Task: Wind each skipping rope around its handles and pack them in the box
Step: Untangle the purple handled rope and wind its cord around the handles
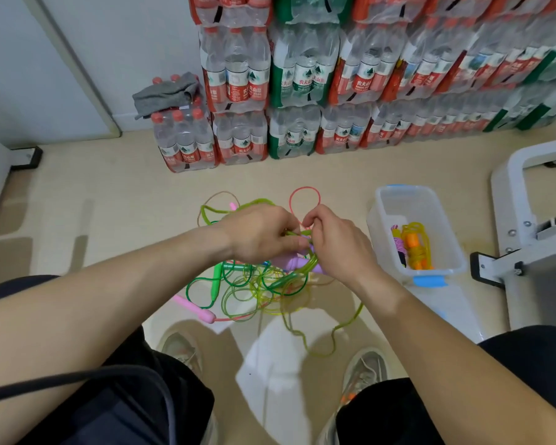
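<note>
Purple handles (294,263) were held above the floor (109,220), in front of the knees, with a yellow-green rope (313,260) partly looped round them. The long tail of it hung slack down to the floor, so this winding looked nowhere near finished. Left hand (260,234) had its fingers curled round the handles and thumb pressing the cord; right hand (337,242) pinched a turn of the rope just above them. The box (377,226) stood open on the floor to the right, near the hands, with two wound ropes inside: an orange-handled one (414,245) and a pink one (398,247). Left to do: the tangled pile (254,284) under the hands, showing a green handle (218,281), a pink handle (196,308) and a red loop (304,200). Exact count unclear, roughly three or more. Task was probably under halfway.
</note>
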`<state>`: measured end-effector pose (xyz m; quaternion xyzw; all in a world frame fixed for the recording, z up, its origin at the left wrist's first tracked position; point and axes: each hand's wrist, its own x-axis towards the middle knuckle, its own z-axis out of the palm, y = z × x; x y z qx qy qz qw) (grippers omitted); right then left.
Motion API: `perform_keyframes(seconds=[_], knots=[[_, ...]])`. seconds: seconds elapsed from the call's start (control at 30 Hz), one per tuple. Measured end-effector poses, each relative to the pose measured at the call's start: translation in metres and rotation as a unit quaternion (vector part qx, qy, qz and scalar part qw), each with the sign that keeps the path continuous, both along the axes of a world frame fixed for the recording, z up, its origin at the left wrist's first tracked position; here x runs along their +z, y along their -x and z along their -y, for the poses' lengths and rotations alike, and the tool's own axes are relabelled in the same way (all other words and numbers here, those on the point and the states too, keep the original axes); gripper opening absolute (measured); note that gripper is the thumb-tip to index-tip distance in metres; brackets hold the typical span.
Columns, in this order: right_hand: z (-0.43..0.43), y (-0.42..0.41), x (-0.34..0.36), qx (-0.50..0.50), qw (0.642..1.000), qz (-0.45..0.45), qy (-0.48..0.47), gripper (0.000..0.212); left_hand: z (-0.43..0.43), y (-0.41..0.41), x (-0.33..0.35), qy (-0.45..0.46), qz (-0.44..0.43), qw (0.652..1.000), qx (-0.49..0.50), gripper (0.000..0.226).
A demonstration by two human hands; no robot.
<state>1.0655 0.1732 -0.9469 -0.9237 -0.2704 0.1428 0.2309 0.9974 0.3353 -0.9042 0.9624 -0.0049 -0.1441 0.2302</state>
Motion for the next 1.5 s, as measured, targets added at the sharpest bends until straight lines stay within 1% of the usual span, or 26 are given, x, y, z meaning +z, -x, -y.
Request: perform_keyframes(seconds=[0.1, 0.2, 0.33, 0.4, 0.47, 0.53, 0.57, 0.63, 0.67, 0.7, 0.73, 0.77, 0.83, 0.87, 0.9, 0.93, 0.97, 1.0, 1.07, 1.1, 1.13, 1.2, 1.27, 1.37, 1.43, 1.5], knots=[[-0.001, -0.003, 0.002, -0.002, 1.0, 0.007, -0.007, 0.023, -0.003, -0.001, 0.004, 0.003, 0.016, 1.0, -0.002, 0.036], [0.001, -0.004, -0.002, -0.011, 1.0, -0.004, 0.002, 0.023, -0.007, 0.0, 0.009, -0.005, 0.025, 1.0, -0.014, 0.032], [0.014, -0.017, -0.008, -0.058, 0.998, -0.024, 0.004, 0.024, -0.027, 0.007, 0.022, 0.065, 0.056, 0.996, 0.024, 0.034], [0.016, -0.017, -0.01, -0.061, 0.998, -0.028, 0.0, 0.024, -0.034, 0.009, 0.021, 0.089, 0.042, 0.994, 0.042, 0.038], [0.014, -0.013, -0.01, -0.058, 0.998, -0.034, -0.015, 0.024, -0.033, 0.012, 0.017, 0.13, -0.022, 0.989, 0.07, 0.037], [0.011, -0.01, -0.007, -0.064, 0.996, -0.041, -0.051, 0.024, -0.033, 0.015, 0.014, 0.225, -0.13, 0.962, 0.081, 0.028], [0.009, -0.01, -0.006, -0.065, 0.995, -0.04, -0.069, 0.025, -0.032, 0.015, 0.013, 0.26, -0.19, 0.944, 0.071, 0.028], [0.005, -0.008, 0.0, -0.06, 0.994, -0.022, -0.088, 0.025, -0.026, 0.018, 0.011, 0.282, -0.299, 0.909, 0.075, 0.046], [0.003, -0.007, 0.004, -0.057, 0.994, -0.008, -0.096, 0.025, -0.02, 0.018, 0.01, 0.284, -0.329, 0.896, 0.089, 0.061], [0.001, -0.005, 0.006, -0.054, 0.992, 0.006, -0.11, 0.024, -0.014, 0.018, 0.008, 0.289, -0.337, 0.889, 0.111, 0.074], [-0.001, -0.003, 0.01, -0.05, 0.991, 0.018, -0.122, 0.024, -0.008, 0.017, 0.006, 0.296, -0.322, 0.888, 0.14, 0.081], [-0.002, -0.001, 0.014, -0.046, 0.99, 0.032, -0.131, 0.025, -0.002, 0.017, 0.005, 0.292, -0.294, 0.893, 0.174, 0.081], [-0.004, -0.001, 0.019, -0.042, 0.987, 0.056, -0.144, 0.025, 0.005, 0.02, 0.005, 0.24, -0.215, 0.919, 0.227, 0.07], [-0.004, -0.001, 0.02, -0.046, 0.985, 0.061, -0.153, 0.025, 0.007, 0.02, 0.005, 0.178, -0.159, 0.943, 0.234, 0.064], [-0.005, -0.002, 0.02, -0.053, 0.983, 0.062, -0.164, 0.024, 0.008, 0.02, 0.008, 0.092, -0.099, 0.965, 0.226, 0.063], [-0.005, -0.003, 0.02, -0.059, 0.982, 0.058, -0.169, 0.024, 0.011, 0.02, 0.011, 0.013, -0.043, 0.976, 0.214, 0.063], [-0.005, -0.003, 0.019, -0.064, 0.981, 0.053, -0.175, 0.024, 0.014, 0.02, 0.015, -0.036, 0.003, 0.978, 0.208, 0.061], [-0.005, -0.003, 0.019, -0.068, 0.98, 0.045, -0.18, 0.024, 0.016, 0.019, 0.019, -0.05, 0.029, 0.975, 0.213, 0.06], [-0.006, -0.002, 0.018, -0.071, 0.978, 0.031, -0.196, 0.023, 0.016, 0.016, 0.024, -0.013, 0.057, 0.966, 0.251, 0.069], [-0.007, -0.001, 0.019, -0.069, 0.976, 0.029, -0.205, 0.022, 0.013, 0.015, 0.022, 0.041, 0.066, 0.958, 0.276, 0.073], [-0.008, 0.0, 0.02, -0.067, 0.974, 0.029, -0.216, 0.021, 0.009, 0.013, 0.021, 0.12, 0.062, 0.944, 0.302, 0.075], [-0.01, 0.002, 0.019, -0.063, 0.969, 0.023, -0.239, 0.02, 0.007, 0.012, 0.016, 0.284, 0.021, 0.901, 0.328, 0.076], [-0.013, 0.003, 0.019, -0.056, 0.967, 0.012, -0.249, 0.022, 0.011, 0.013, 0.012, 0.373, -0.009, 0.867, 0.331, 0.068], [-0.013, 0.008, 0.019, -0.036, 0.963, 0.0, -0.267, 0.022, 0.017, 0.011, 0.007, 0.421, 0.014, 0.839, 0.345, 0.063], [-0.014, 0.009, 0.019, -0.038, 0.958, -0.026, -0.284, 0.022, 0.015, 0.008, 0.005, 0.431, 0.036, 0.836, 0.338, 0.056], [-0.015, 0.008, 0.021, -0.052, 0.945, -0.084, -0.313, 0.021, 0.009, 0.004, 0.004, 0.456, 0.049, 0.831, 0.315, 0.049]])
